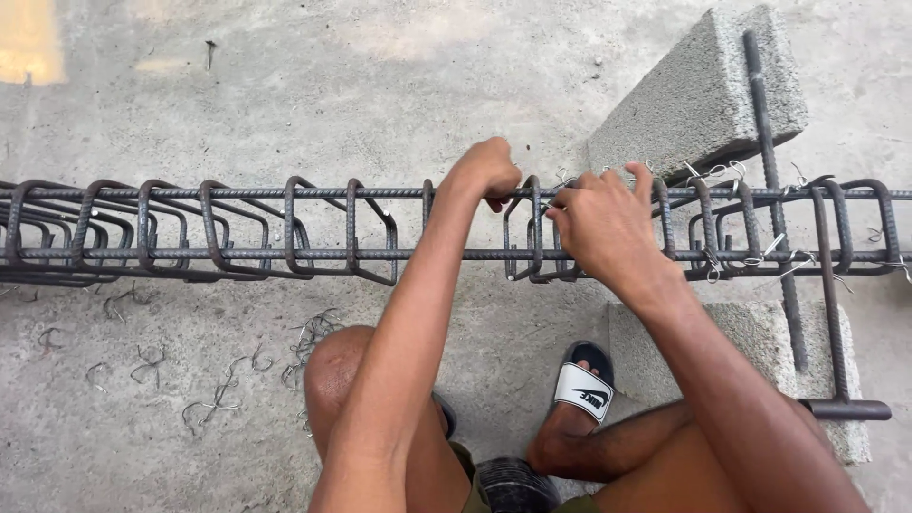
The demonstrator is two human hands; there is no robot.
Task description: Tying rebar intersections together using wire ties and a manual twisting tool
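Rebar cage lies horizontal across the concrete floor, right end propped on a concrete block. Stirrups bunch loosely at the left and stand spaced out toward the right, where bright wire ties already show at the joints.

Left hand is closed over the top longitudinal bar, fingers curled tight around it just left of one stirrup. Right hand sits just beside, on the other side of that stirrup, fingers narrow and pinched at the bar-stirrup joint. Can't tell whether a wire piece is between them; too small to see.

Step in hand, by my read: tying that stirrup to the top bar, mid-cage. Right side looks tied, left stirrups not yet.

Next move calls for a firm hold on the bar with the left while the right twists at the joint, stirrup kept square to the bars.

Loose wire offcuts lie scattered on the floor near the knee. A long steel tool with a crossbar leans across the lower block. Sandalled foot is planted under the cage.
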